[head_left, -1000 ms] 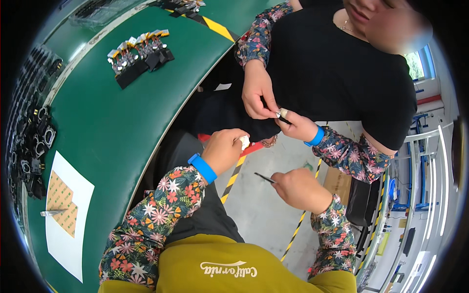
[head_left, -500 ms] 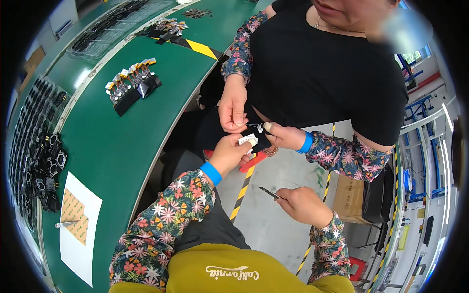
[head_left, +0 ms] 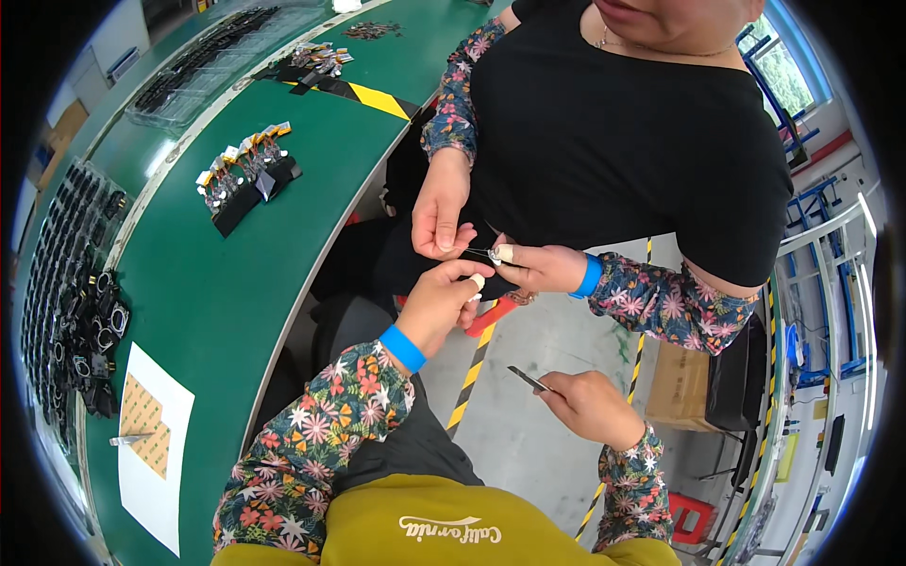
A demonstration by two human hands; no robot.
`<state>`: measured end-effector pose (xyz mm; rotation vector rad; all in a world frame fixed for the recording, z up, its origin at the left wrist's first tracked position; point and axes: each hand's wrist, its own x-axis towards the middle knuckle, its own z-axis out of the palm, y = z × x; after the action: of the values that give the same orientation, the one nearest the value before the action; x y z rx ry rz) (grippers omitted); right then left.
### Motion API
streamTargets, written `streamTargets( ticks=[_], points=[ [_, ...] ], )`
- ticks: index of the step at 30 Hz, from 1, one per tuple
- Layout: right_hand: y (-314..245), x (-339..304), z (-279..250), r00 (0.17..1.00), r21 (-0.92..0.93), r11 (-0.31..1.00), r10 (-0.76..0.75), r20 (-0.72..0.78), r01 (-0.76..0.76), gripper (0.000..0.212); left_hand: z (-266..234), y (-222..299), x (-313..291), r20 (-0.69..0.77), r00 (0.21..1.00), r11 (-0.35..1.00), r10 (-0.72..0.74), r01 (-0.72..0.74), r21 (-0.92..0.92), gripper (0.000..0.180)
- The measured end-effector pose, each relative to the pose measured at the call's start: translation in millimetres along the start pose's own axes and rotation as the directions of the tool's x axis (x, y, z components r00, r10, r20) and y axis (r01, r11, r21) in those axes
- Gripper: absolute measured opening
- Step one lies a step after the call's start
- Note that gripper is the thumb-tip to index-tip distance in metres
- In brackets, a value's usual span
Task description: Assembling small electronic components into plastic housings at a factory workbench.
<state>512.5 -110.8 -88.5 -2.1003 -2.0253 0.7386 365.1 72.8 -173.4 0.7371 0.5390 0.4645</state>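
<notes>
My left hand (head_left: 439,307), with a white cover on the thumb and a blue wristband, is closed in a pinch just below a co-worker's hands. A small white piece (head_left: 475,296) shows at its fingertips, mostly hidden. The co-worker's hand (head_left: 442,212) on the left draws a thin strand toward a small dark and white part (head_left: 494,255), which the other hand (head_left: 547,268) pinches. Lower right, over the floor, my right hand (head_left: 595,406) grips a slim dark flat tool (head_left: 528,378) that points up and left. Its exact kind is unclear.
On the green table (head_left: 255,283), a black strip (head_left: 236,208) carries several small wired parts. Black components (head_left: 90,340) crowd the left edge. Nearer lies white paper (head_left: 156,491) with a tan adhesive sheet (head_left: 142,420). A cardboard box (head_left: 678,382) stands on the floor at right.
My left hand has turned, and the white piece that faced up is now mostly hidden behind its fingers. My right hand has shifted slightly with the tool. The co-worker's hands still hold the strand and part.
</notes>
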Motion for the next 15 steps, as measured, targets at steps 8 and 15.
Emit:
streamTargets(
  ticks=[8,15],
  points=[
    [-1.7,2.7,-1.1,1.000,0.027,1.000,-0.016,0.021,0.016,0.013,5.2,3.0,6.7,-0.103,0.991,0.984,0.081,-0.063,0.168,0.018],
    [1.7,-0.3,2.3,1.000,0.048,0.999,-0.026,0.008,0.025,0.013,4.9,4.2,4.3,-0.133,0.989,0.949,0.068,-0.023,0.315,0.021]
  ],
)
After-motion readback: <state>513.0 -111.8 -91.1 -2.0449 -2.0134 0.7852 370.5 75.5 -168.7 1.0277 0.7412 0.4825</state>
